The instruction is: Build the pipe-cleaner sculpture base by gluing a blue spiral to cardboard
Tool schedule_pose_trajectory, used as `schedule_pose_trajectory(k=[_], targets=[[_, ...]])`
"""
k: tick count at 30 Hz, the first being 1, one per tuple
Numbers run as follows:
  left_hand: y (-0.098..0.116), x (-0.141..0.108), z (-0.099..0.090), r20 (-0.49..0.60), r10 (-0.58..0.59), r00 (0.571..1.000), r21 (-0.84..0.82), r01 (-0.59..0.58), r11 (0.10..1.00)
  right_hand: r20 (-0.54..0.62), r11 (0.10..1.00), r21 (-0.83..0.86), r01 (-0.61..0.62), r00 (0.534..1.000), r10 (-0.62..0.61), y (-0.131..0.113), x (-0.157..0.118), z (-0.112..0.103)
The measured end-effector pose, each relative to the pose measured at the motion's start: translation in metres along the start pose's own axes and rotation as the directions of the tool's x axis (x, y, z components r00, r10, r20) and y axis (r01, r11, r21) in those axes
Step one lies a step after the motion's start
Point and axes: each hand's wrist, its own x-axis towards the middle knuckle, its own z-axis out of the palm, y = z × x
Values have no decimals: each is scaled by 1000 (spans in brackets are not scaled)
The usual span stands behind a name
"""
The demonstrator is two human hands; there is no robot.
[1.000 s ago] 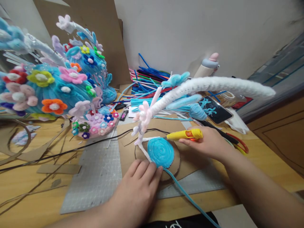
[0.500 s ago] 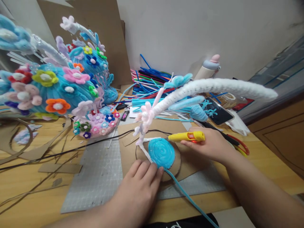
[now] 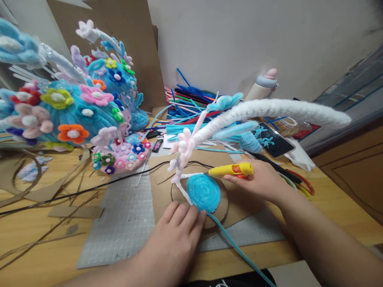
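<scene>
A light blue pipe cleaner coil point(image 3: 203, 193) lies flat on a round cardboard disc point(image 3: 223, 207), its loose tail running toward me at lower right. My left hand point(image 3: 179, 227) presses at the coil's near edge, fingers bent together, with the tail's start at its inner fingertip. In my right hand point(image 3: 263, 179) is a yellow hot glue gun point(image 3: 231, 170), its nozzle at the coil's far edge. From the disc's left side rises a thick white wrapped arch point(image 3: 269, 109), with a pink fuzzy flower point(image 3: 184, 144) near its foot and white stems at its base.
Blue domes covered in fuzzy flowers point(image 3: 73, 133) stand at left. Bundled pipe cleaners point(image 3: 191, 103) lie against the wall, near a bottle point(image 3: 263, 85) and a phone point(image 3: 275, 141). A black cord point(image 3: 119, 178) crosses the cutting mat point(image 3: 119, 231). Scissors point(image 3: 302, 183) lie beyond my right wrist.
My right hand has shifted slightly left with the glue gun, bringing its nozzle over the coil's far edge. My left hand stays in place.
</scene>
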Motion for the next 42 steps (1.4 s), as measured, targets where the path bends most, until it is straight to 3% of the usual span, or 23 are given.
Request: schedule_pose_trajectory(k=[10, 18, 31, 40, 42], targets=[[1, 0, -2, 11, 0, 1000, -16, 0, 1000, 7, 998, 61, -11, 1000, 10, -4, 1, -3], [0, -1, 0, 13, 9, 1000, -2, -9, 1000, 6, 1000, -1, 8, 1000, -8, -7, 0, -4], [0, 0, 0, -12, 12, 1000, 11, -12, 1000, -13, 995, 96, -26, 1000, 28, -9, 1, -2], [-1, -1, 2, -29, 12, 1000, 14, -12, 1000, 9, 974, 220, -46, 999, 45, -11, 1, 3], [0, -1, 2, -29, 11, 1000, 17, -10, 1000, -3, 943, 321, -86, 996, 91, -10, 3, 5]])
